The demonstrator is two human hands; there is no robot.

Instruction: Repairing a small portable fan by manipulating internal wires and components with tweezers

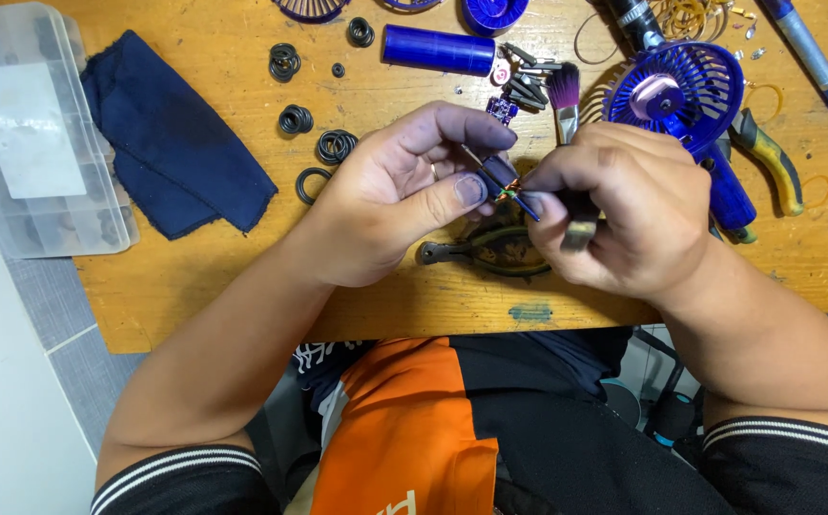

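My left hand (395,195) pinches a small dark motor-like part (496,175) between thumb and fingers, thin coloured wires (512,196) sticking out of it. My right hand (624,205) meets it from the right, fingertips closed on the wires, and also holds a dark metal tool (581,229) whose tip points down. Both hands hover just above the wooden table (242,277), over a pair of pliers (486,253) lying under them.
A blue fan head (676,91) with its handle lies at the right beside yellow-handled cutters (767,157). A blue cylinder (438,50), a small brush (565,95), black rubber rings (336,146), a navy cloth (171,133) and a clear compartment box (28,133) sit around.
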